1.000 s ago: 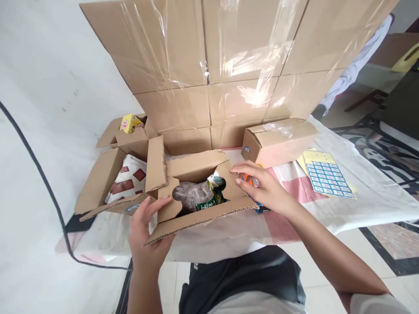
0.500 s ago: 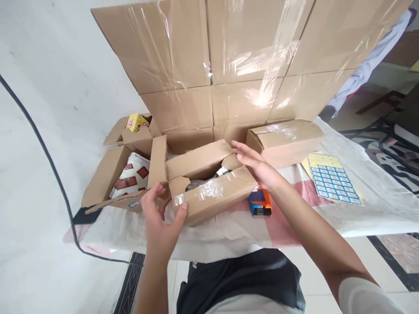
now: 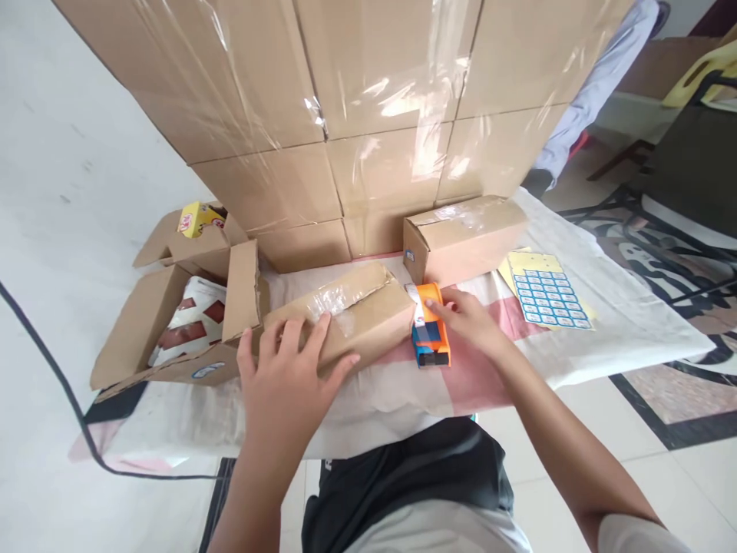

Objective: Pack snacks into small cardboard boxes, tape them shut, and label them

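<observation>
A long cardboard box (image 3: 368, 322) lies at the middle of the table, its top flaps folded down and a strip of clear tape on top. My left hand (image 3: 293, 376) holds its left end, fingers spread over the top and the thumb along the front side. At the box's right end stands an orange and blue tape dispenser (image 3: 429, 326). My right hand (image 3: 469, 319) has its thumb and fingers closed on the dispenser's orange right side. Some fingertips of the right hand are hidden behind it.
An open carton (image 3: 132, 330) with a white and red packet stands left, a yellow box (image 3: 199, 221) behind it. Another closed box (image 3: 466, 238) lies back right beside a label sheet (image 3: 550, 296). Large taped cardboard (image 3: 391, 169) rises behind. A person's sleeve (image 3: 599, 84) shows far right.
The middle box's open flaps have been folded shut. My right hand has left the box and taken hold of the tape dispenser; my left hand has moved onto the box top. The view has shifted.
</observation>
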{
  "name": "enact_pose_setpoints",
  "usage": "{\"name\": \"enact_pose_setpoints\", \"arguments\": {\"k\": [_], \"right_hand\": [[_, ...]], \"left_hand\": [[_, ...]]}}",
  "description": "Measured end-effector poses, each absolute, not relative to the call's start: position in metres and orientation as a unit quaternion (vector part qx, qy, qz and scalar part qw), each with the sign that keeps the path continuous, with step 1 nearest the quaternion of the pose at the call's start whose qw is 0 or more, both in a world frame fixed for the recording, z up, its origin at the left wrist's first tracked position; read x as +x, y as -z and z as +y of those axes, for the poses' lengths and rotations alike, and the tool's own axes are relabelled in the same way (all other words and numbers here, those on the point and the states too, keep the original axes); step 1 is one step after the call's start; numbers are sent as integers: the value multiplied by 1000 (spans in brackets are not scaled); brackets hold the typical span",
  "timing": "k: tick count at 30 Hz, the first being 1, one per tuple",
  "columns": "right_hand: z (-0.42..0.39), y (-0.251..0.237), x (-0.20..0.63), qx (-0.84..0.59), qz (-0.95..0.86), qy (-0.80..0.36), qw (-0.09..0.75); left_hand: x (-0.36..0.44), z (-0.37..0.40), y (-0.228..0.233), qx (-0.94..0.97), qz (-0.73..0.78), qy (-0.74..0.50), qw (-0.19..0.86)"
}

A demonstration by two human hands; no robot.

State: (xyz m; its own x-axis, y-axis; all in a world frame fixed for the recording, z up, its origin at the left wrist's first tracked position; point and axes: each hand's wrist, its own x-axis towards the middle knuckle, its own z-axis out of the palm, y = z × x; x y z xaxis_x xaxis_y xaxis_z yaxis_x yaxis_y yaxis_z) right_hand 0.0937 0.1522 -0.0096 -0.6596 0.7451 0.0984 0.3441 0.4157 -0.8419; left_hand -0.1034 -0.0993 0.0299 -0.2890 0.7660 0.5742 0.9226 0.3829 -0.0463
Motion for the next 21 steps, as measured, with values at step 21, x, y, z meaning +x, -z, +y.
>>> {"name": "enact_pose_setpoints", "arguments": {"k": [21], "right_hand": [[96,-16,130,-246,-738,-234,583]], "left_hand": [[40,-48,-13,-443,-641,598,-187]]}}
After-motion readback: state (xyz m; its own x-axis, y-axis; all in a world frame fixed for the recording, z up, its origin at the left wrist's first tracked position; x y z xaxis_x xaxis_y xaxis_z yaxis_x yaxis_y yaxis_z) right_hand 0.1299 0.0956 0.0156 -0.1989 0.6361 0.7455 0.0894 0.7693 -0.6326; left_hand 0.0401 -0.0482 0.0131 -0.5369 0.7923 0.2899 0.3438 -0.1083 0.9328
